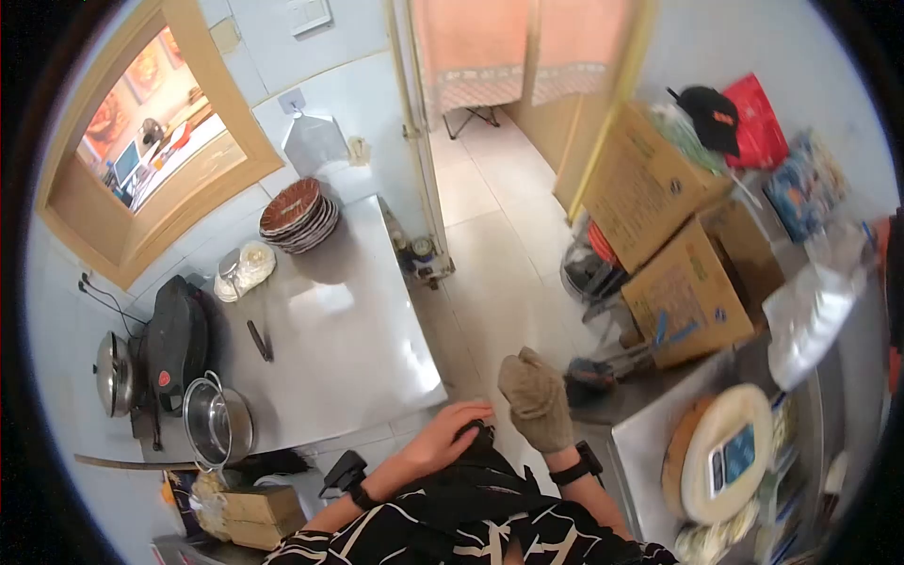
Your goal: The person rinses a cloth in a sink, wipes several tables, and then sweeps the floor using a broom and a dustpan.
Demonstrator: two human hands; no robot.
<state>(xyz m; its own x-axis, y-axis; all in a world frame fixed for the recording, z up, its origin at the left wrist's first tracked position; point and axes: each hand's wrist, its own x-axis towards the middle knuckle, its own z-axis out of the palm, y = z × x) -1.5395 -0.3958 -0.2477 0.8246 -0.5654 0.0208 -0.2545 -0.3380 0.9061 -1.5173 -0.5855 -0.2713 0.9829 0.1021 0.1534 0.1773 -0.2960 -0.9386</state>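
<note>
My left hand [444, 436] is bare and rests low in front of my body, by the dark clothing at my lap. Its fingers are stretched out to the right, and nothing shows in them. A khaki cloth glove or mitt [537, 400] covers my right hand up to the wrist. Bunched fabric hides those fingers, so I cannot make out whether they are curled. A black band [577, 463] circles my right wrist, and a dark device [347, 476] is strapped at the left one.
At left, a steel table [348, 330] bears stacked woven baskets [299, 217], a dark-handled utensil [259, 341], a steel pot [217, 424] and a black appliance [179, 344]. Cardboard boxes [692, 292] stand at right, above a counter with a round wooden board [692, 452]. A curtained doorway [480, 56] lies ahead.
</note>
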